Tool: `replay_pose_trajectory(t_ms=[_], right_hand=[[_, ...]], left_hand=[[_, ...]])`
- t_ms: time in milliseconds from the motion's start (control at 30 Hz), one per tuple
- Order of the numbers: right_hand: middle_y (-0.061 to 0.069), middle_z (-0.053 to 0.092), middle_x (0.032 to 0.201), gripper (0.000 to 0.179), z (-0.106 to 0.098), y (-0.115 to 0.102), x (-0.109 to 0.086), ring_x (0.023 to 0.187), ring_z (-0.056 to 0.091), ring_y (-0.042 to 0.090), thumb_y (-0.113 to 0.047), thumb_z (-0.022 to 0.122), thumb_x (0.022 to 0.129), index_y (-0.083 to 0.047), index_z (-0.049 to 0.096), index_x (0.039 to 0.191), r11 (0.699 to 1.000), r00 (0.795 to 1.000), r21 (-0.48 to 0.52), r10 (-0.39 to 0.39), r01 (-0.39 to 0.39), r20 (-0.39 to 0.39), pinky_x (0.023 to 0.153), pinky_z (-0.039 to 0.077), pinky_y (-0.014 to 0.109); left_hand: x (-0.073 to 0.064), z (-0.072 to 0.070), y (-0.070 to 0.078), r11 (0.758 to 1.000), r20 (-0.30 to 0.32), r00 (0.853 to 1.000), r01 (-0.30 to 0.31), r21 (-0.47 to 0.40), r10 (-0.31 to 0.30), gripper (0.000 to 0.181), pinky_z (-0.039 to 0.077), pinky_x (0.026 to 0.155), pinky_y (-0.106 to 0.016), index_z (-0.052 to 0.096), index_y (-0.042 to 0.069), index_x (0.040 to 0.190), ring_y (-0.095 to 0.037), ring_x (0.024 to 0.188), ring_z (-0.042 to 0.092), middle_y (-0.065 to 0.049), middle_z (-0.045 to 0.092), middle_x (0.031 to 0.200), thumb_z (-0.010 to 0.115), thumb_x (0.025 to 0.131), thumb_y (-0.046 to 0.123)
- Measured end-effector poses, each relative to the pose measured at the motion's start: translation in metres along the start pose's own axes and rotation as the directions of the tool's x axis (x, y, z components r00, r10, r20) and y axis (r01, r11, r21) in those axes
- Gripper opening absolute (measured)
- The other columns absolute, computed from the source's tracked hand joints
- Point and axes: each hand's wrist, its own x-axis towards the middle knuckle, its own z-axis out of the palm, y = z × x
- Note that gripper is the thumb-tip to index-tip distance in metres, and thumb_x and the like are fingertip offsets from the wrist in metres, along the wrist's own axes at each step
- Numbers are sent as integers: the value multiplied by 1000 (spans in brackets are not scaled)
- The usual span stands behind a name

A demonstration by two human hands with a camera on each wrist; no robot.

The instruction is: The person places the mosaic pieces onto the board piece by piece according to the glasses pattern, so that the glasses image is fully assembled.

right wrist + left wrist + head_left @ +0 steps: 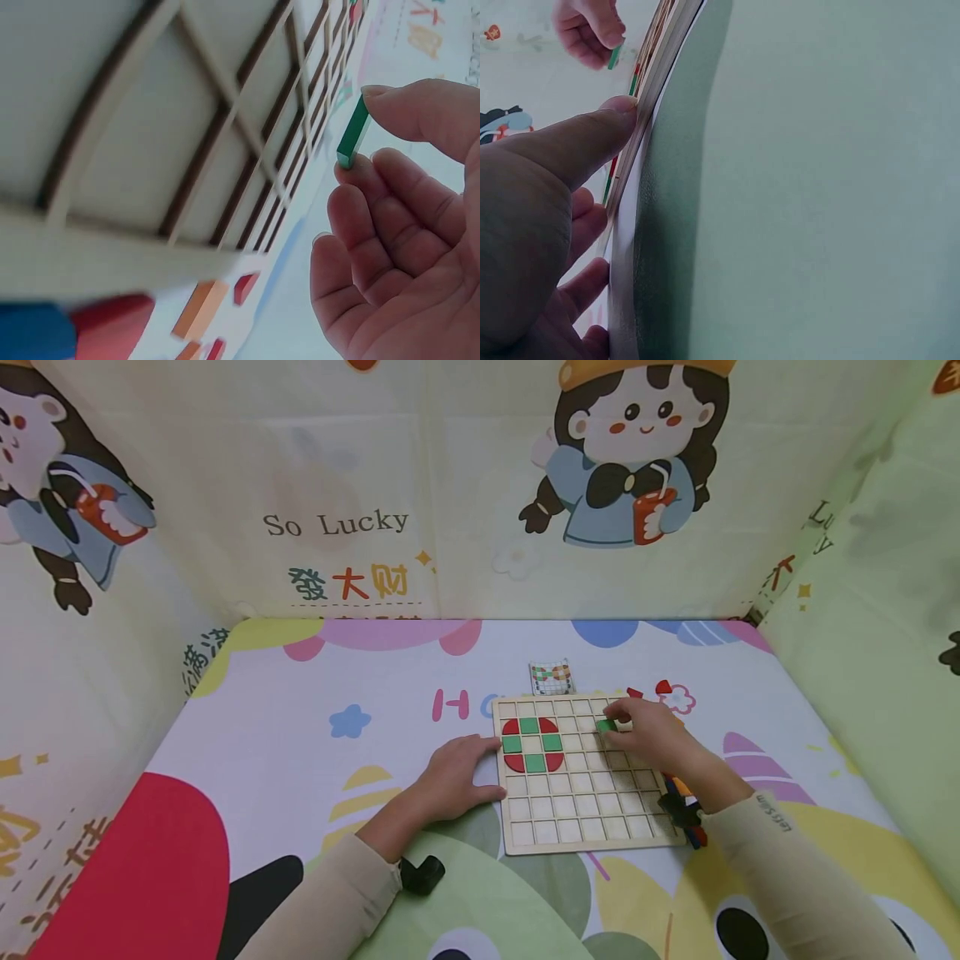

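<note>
A wooden grid board (555, 833) lies on the printed cloth. Red rounded tiles and green square tiles form a ring in its upper left cells, with red at the corners, such as the red tile (514, 763), and green between, such as the green tile (528, 725). My right hand (656, 739) pinches another green square tile (352, 135) between thumb and fingertip, above the board's upper right cells. At the board's left edge rests my left hand (453, 777), its thumb and fingers spread and touching the rim.
A small pattern card (551, 677) lies just beyond the board's far edge. Loose red, orange and blue pieces lie along the board's right side, among them an orange piece (200, 309) and a blue piece (34, 330); my right forearm partly covers them. A cloth wall stands behind.
</note>
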Motion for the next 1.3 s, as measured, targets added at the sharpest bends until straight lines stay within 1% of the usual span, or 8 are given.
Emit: replay_pose_trajectory(t_ms=[233,433,567,867,1133,1300], right_hand=[[16,68,111,34,8,-17,0,107,62,38,-14,72,90,4,66,118,1000,1000,-19,-12,13,27,93,50,54],[14,69,110,34,15,-27,5,104,62,34,-15,73,90,4,66,117,999,998,-38,-28,30,64,94,50,52],[13,68,110,34,20,-32,9,102,61,32,-16,74,90,2,67,117,999,996,-49,-14,19,93,94,50,50],[12,70,107,31,29,-36,12,101,64,31,-16,74,90,2,68,115,992,994,-103,-59,69,92,92,52,48],[13,70,107,32,31,-35,16,101,62,31,-18,74,91,2,68,116,989,994,-143,-32,46,100,94,50,49],[13,69,109,33,33,-35,16,103,61,32,-18,74,92,2,68,117,989,995,-146,-12,26,97,96,49,49]], left_hand=[[1,1,-1,1000,-3,1000,-4,3,4,69,30,113,-52,49,9,146,-33,136,40,-10,51,144,77,88,35],[1,2,-2,1000,-1,1000,0,-1,0,69,30,112,-52,49,9,146,-32,136,40,-9,51,144,77,88,35],[1,1,-2,1000,1,1000,0,-3,0,70,30,112,-52,49,9,146,-33,136,40,-10,50,144,77,88,35],[1,0,-1,1000,-1,1000,-5,-3,5,70,30,112,-52,49,9,146,-33,136,40,-10,51,144,77,88,35],[1,0,-1,1000,5,1000,6,-1,-6,71,29,113,-52,49,9,146,-33,137,39,-9,50,145,78,87,35],[1,1,-1,1000,6,1000,7,2,-7,71,29,113,-52,49,9,146,-32,137,39,-9,50,145,77,87,35]])
